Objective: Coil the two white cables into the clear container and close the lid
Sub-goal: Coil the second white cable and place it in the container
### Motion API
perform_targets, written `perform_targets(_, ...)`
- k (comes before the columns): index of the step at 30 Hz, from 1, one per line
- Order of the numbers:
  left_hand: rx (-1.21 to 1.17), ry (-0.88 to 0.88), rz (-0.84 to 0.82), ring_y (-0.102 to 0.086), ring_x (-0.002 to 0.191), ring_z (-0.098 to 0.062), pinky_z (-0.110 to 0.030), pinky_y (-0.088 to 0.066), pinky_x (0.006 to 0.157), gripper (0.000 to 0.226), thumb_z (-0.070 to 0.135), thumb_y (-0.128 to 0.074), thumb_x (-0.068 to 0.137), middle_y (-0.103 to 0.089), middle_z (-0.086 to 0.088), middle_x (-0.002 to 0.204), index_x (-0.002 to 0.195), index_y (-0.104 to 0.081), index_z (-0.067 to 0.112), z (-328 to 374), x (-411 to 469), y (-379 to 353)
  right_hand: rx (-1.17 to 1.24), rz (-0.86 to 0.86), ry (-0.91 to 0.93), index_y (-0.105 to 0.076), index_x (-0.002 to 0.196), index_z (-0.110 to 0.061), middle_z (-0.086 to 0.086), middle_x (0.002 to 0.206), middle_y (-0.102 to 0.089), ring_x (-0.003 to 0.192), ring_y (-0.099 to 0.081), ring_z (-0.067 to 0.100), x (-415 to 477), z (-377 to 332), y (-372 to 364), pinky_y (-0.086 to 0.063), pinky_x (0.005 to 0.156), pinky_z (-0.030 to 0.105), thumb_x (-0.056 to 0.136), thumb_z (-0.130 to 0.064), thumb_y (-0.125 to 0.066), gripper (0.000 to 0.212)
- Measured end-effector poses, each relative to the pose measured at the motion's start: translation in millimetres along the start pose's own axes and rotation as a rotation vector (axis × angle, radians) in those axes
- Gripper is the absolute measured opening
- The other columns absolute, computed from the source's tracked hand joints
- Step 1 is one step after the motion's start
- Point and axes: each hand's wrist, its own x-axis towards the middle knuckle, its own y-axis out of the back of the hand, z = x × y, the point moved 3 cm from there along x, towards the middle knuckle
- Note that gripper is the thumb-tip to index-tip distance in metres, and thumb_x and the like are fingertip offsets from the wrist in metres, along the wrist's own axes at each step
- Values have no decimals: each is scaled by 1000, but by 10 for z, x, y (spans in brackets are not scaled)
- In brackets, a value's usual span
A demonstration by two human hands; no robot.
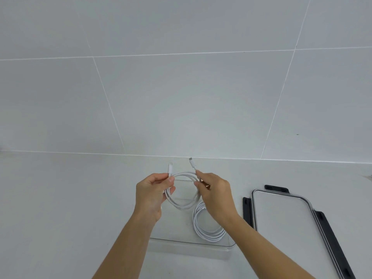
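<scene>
Both hands hold one white cable (pixel 182 205) looped into a coil above the clear container (pixel 193 244). My left hand (pixel 153 193) pinches the coil's left side, with one plug end sticking up beside the thumb. My right hand (pixel 216 195) grips the coil's right side, and the other plug end points up from its fingers. A second white cable (pixel 207 228) lies coiled inside the container at its right end, partly hidden by my right wrist. The lid (pixel 281 218), clear with black latches, lies flat on the counter to the right of the container.
The white counter (pixel 70 198) runs back to a white tiled wall (pixel 181 87). A small object shows at the far right edge of the counter (pixel 369 176).
</scene>
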Motion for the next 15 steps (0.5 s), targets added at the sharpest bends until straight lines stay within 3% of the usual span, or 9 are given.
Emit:
perform_targets(2,97,-7,19,-63,65,-21,-35,-57,71,10,-5,-69,77,-67,-10,69,77,-67,4,-24,58,84,54,-31,-70,-65,100,3,22,85,-65,79,-58,34,-4,35,-92,-43,72,31,86,-4,-59,16)
perform_targets(4,259,-44,13,-60,64,-22,-36,-53,72,9,-1,-70,78,-65,-10,66,74,-68,7,-45,126,155,111,-66,-150,-67,101,1,20,86,-66,77,-60,31,-15,85,-191,-46,73,28,86,-5,-60,17)
perform_targets(7,541,-136,-8,-58,65,-24,-33,-46,69,15,2,-69,78,-64,-8,64,66,-68,11,-93,239,226,143,-159,-258,-68,94,0,18,75,-65,65,-53,22,-24,182,-365,-40,59,18,85,-4,-59,14)
perform_targets(11,1033,-202,-21,-63,84,-26,-32,-47,76,6,17,-64,83,-68,-6,85,83,-67,11,-191,377,254,93,-250,-350,-64,82,8,10,67,-53,62,-46,18,-25,308,-588,-43,59,29,82,-3,-59,12)
perform_targets(15,1443,-238,-92,-60,91,-28,-30,-43,71,9,19,-53,90,-63,-9,101,93,-57,12,-300,476,208,9,-298,-379,-58,78,14,10,65,-46,63,-41,18,1,418,-743,-34,59,26,79,0,-57,14)
